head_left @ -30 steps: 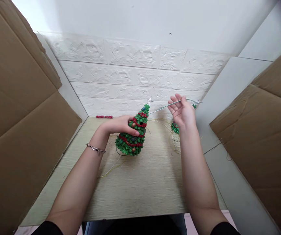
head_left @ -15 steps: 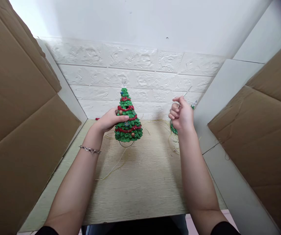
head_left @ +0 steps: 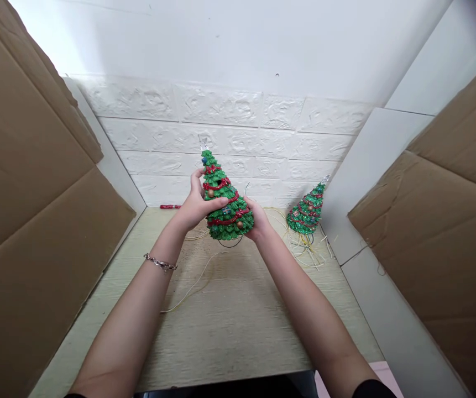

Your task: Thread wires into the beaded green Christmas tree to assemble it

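Our right hand [head_left: 257, 219] has reached the tree [head_left: 230, 214]; we can't tell its grip. Our left hand [head_left: 196, 208] holds it; string [head_left: 191, 288] lies loose, so work looks unfinished.

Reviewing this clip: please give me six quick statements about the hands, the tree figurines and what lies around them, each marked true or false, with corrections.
1. The left hand grips a Christmas tree figurine, its thumb across the front. True.
2. The right hand is well apart from that figurine. False: it is against the figurine's lower side.
3. A second tree figurine is on the right side of the tabletop. True.
4. The chain bracelet is on the right wrist. False: it is on the left one.
5. A slim red item lies near the back wall. True.
6. The gripped figurine's tip is bare. False: it carries a clear topper.
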### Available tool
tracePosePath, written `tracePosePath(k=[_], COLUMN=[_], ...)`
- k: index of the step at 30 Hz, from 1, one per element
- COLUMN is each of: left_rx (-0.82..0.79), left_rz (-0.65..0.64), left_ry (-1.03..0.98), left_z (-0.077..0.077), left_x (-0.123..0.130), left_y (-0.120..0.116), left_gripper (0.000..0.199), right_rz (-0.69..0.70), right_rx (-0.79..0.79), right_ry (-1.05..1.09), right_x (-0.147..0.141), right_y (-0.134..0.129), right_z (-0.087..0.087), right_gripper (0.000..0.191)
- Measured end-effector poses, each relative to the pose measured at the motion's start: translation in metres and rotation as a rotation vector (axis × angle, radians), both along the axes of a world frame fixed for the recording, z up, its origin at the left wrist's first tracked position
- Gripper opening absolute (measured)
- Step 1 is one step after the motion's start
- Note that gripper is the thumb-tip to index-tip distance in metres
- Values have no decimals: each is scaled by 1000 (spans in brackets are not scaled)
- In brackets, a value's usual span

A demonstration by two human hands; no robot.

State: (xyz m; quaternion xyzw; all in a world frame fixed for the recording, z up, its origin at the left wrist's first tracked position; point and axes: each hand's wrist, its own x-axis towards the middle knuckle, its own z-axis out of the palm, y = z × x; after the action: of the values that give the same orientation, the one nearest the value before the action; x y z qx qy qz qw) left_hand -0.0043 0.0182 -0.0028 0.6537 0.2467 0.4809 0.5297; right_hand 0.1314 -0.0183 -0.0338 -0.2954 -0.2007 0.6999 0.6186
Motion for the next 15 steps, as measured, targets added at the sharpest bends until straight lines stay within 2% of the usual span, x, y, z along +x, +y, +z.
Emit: tracePosePath(k=[3,7,9,11,15], left_rx=[104,286,342,359,252], left_rz=[-1,180,253,268,208], left_ry=[115,342,456,496,410], left_z=[-5,-3,0,2,-1], left_x=[7,14,15,15,15], left_y=[-2,-10,-15,-17,-14], left_gripper=[99,92,88,84,74], right_rz=[74,136,75,-33,-332], right_rx=[49,118,101,59,51], right_ry=[11,79,95,85,-3], right_x=[8,16,18,20,23], right_y=[4,11,13,13,13], right_z=[-8,-22,-25,-25,-24], right_gripper=[40,42,43,41,32])
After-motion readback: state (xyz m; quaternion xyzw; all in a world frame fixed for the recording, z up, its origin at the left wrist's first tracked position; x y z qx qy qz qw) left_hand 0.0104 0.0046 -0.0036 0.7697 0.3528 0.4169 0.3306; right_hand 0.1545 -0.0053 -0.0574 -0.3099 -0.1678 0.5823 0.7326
